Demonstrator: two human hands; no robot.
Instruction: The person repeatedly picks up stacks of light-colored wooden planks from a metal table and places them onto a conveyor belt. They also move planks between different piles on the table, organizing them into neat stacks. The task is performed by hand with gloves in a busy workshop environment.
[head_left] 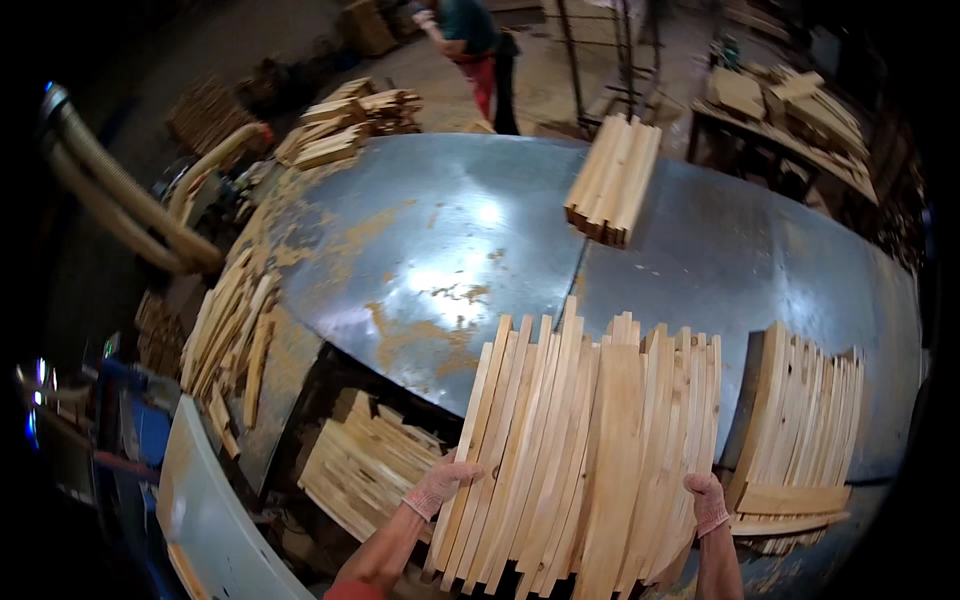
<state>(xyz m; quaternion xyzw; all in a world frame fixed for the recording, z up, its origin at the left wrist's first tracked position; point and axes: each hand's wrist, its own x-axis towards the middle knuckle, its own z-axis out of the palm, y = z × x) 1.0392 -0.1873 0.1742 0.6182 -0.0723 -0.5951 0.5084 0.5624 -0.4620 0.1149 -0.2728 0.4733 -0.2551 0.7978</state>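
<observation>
A fanned bundle of wooden slats (pixel 590 460) stands on end before me at the near edge of the counter (pixel 440 230), my left hand (pixel 438 487) on its left side and my right hand (pixel 709 503) on its right. Just right of it leans a second stack of slats (pixel 800 410). Farther back on the counter lies a small slat bundle (pixel 612 180). Loose slats (pixel 230 335) lie along the counter's left edge, and another pile (pixel 365 465) sits below it.
</observation>
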